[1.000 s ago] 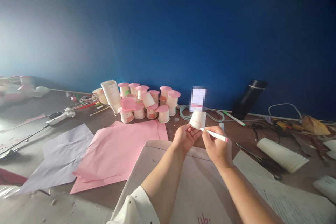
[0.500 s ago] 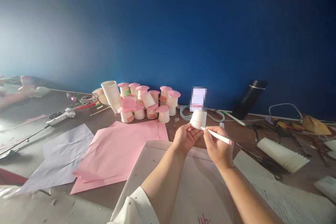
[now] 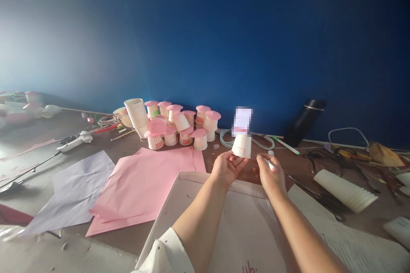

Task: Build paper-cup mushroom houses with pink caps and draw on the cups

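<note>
Cups with pink tops (image 3: pixel 171 136) stand at the left on the desk (image 3: pixel 209 155), some with red window or brick marks; probably the pattern to match. Pink paper (image 3: pixel 147 181) lies in front of them, flat. Paper cup (image 3: pixel 241 144), wide rim down, is in the left hand, above the desk's near-middle; thin red lines show on its lower side, looks like a partial outline. Marker (image 3: pixel 270 163) is just right of the cup, apart from it; tip can't be made out.

To draw well, judging from this: hold the cup steady, turn the cup rather than twist the pen wrist, press lightly so the thin wall doesn't dent, let ink dry before fingers cross it.

Pose: left hand (image 3: pixel 229 168) is palm up, forearm slanting in from below, fingers curled under the rim; grip supports the cup lightly. Right hand (image 3: pixel 271 175) is drawn up beside it, knuckles outward, forearm slanting from lower right; grip pinches the marker between thumb and fingers, pink end toward the wearer.
</note>
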The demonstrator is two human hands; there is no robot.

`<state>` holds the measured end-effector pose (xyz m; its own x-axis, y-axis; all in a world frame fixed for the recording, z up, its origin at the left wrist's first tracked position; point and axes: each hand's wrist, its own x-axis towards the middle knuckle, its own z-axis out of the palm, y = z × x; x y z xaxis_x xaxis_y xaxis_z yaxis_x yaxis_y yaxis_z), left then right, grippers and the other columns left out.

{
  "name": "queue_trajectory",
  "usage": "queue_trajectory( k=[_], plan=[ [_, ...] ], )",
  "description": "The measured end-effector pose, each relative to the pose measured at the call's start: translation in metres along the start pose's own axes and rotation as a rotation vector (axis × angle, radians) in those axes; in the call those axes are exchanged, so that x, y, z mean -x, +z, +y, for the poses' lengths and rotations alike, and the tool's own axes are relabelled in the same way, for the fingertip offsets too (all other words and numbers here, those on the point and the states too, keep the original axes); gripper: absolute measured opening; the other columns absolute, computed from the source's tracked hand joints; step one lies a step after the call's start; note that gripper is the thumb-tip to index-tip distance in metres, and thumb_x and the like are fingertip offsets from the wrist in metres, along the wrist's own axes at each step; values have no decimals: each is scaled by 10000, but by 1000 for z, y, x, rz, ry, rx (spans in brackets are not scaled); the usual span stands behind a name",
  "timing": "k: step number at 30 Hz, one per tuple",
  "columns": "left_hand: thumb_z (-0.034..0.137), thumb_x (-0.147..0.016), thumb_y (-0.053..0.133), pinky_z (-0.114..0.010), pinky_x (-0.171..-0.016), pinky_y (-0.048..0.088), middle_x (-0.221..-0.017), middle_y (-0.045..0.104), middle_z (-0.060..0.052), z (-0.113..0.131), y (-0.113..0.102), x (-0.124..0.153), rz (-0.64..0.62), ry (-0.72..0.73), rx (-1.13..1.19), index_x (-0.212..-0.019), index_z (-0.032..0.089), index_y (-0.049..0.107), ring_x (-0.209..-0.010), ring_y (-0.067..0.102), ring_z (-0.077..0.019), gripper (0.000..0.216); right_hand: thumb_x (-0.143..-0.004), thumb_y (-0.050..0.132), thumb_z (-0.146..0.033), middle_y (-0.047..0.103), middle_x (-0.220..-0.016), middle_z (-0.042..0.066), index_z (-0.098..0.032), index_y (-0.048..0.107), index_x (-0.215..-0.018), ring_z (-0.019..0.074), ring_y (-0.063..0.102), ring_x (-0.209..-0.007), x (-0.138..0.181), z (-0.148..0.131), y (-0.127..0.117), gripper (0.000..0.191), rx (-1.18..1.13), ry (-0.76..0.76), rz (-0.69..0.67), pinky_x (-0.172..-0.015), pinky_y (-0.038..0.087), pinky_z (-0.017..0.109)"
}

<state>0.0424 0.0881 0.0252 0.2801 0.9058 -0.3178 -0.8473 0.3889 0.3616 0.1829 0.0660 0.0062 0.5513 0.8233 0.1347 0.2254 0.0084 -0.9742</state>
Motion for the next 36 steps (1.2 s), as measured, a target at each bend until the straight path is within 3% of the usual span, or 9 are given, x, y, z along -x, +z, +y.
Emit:
queue_trajectory(
  k=[6, 10, 17, 25, 31, 36],
  plan=[
    [64, -869, 509, -378, -858, 614, -540, 522, -5, -1, 0, 2, -20, -15, -26, -728, 136, 563, -719, 723, -206, 167, -763, 734, -447, 769, -810, 82, -222, 693, -952, 215, 685, -565, 2, -3, 0, 297, -2, 171, -71, -417, 471, 265],
    [75, -892, 486, -380, -884, 607, -612, 633, -54, -2, 2, 3, -23, -36, -45, -792, 112, 597, -728, 739, -205, 153, -713, 775, -376, 747, -785, 57, -221, 705, -960, 186, 662, -575, 6, -8, -1, 300, -66, 173, -115, -418, 459, 233],
    [87, -911, 476, -368, -868, 611, -714, 699, -106, -5, 3, 4, -40, -39, -69, -845, 85, 620, -780, 760, -228, 158, -601, 810, -210, 668, -661, 2, -182, 693, -849, 106, 564, -527, 9, -16, 2, 276, -547, 288, -153, -353, 388, 147],
    [136, -934, 511, -313, -805, 603, -706, 671, -82, -9, 3, 7, -90, -18, -103, -837, 89, 643, -713, 715, -174, 170, -624, 771, -103, 668, -670, -41, -215, 655, -796, 69, 611, -544, -1, -10, 5, 236, -790, 465, -162, -484, 573, 117],
    [152, -846, 702, -226, -752, 554, -775, 684, -81, -19, 1, 7, -204, 54, -112, -827, 87, 668, -739, 677, -136, 76, -618, 803, -177, 717, -754, -25, -235, 621, -808, 142, 703, -643, -6, 7, 9, 269, -792, 290, -229, -592, 669, 241],
    [149, -810, 727, -202, -689, 523, -734, 658, -68, -25, -3, 2, -216, 67, -110, -834, 65, 685, -671, 634, -115, 98, -612, 818, -243, 726, -729, -1, -247, 629, -846, 209, 738, -710, 0, 5, 12, 301, -741, 272, -210, -645, 677, 314]
  ],
)
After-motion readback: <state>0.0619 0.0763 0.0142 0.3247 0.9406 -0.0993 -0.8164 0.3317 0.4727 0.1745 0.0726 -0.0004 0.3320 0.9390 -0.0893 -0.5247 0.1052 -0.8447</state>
